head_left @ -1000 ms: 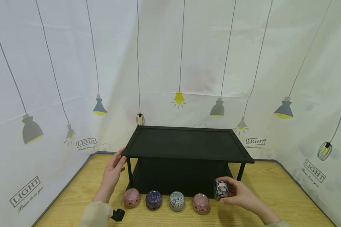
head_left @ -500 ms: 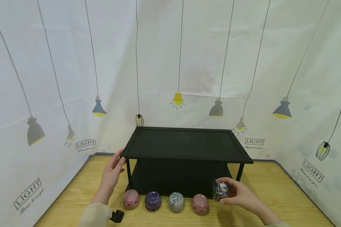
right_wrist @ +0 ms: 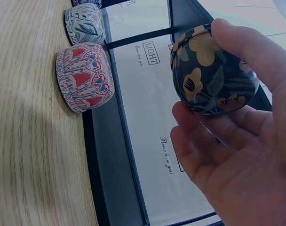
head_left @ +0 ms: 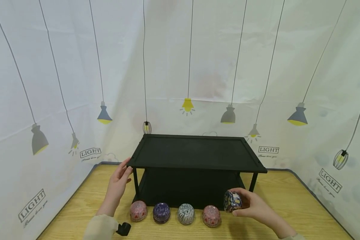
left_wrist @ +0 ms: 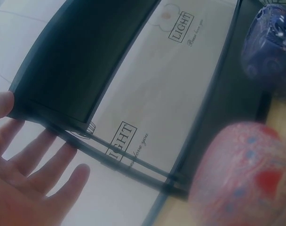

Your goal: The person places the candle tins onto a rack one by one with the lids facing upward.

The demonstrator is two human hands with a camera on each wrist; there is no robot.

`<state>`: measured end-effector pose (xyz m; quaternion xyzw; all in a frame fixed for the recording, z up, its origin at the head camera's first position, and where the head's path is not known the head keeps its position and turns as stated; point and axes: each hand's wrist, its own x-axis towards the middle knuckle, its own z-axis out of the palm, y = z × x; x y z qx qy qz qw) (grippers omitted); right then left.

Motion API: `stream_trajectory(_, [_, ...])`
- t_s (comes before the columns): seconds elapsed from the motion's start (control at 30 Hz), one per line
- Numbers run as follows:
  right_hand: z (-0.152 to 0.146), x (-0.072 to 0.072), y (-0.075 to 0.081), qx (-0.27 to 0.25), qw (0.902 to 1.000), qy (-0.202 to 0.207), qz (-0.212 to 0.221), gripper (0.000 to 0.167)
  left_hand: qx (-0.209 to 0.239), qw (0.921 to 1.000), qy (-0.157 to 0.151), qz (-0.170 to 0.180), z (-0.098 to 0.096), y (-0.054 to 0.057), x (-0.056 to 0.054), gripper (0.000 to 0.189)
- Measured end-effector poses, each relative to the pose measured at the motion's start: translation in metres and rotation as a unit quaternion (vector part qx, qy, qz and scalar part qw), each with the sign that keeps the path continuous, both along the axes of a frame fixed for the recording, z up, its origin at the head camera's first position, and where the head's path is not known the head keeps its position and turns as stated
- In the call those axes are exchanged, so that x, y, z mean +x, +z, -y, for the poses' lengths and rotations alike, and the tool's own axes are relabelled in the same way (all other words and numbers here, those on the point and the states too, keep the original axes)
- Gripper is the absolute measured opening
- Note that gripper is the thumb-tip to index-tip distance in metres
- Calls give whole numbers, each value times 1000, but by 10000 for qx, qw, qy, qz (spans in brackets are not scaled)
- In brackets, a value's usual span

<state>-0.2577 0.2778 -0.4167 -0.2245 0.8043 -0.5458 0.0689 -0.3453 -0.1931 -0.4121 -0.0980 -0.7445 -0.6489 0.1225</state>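
My right hand (head_left: 250, 205) holds a small round tin (right_wrist: 213, 70), dark with gold flowers, between thumb and fingers. It is tipped on its side and raised in front of the right end of a black two-tier shelf (head_left: 195, 151). Straight fingers of my left hand (head_left: 119, 176) touch the shelf's left front corner; the left wrist view shows them spread along the top board's edge. Lined up before the shelf are a pink tin (head_left: 138, 211), a purple tin (head_left: 161, 213), a white-and-grey leaf-patterned tin (head_left: 186, 213) and another pink tin (right_wrist: 86, 77) with red shapes.
A wooden table (head_left: 87, 210) carries everything. Thin black posts (head_left: 253, 182) hold up the shelf's top board over a black lower board (head_left: 192, 186). Behind and at both sides hangs a pale sheet (head_left: 168, 66) printed with lamps. A black device (head_left: 124, 229) sits at my left sleeve.
The dark tin has turned slightly in my right hand. The head view has shifted a little. My left hand stays at the shelf corner, and the row of tins is unchanged.
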Motion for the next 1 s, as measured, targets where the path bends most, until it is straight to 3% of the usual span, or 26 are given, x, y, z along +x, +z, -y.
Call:
stream_trajectory(0.57, [0,4,3,-409,9990,50,157,68,55,10000,-20,-57,1,-1,-2,55])
stream_trajectory(1.0, [-2,2,4,-303,9995,-48,113,67,14,10000,-16,20,-1,1,-1,54])
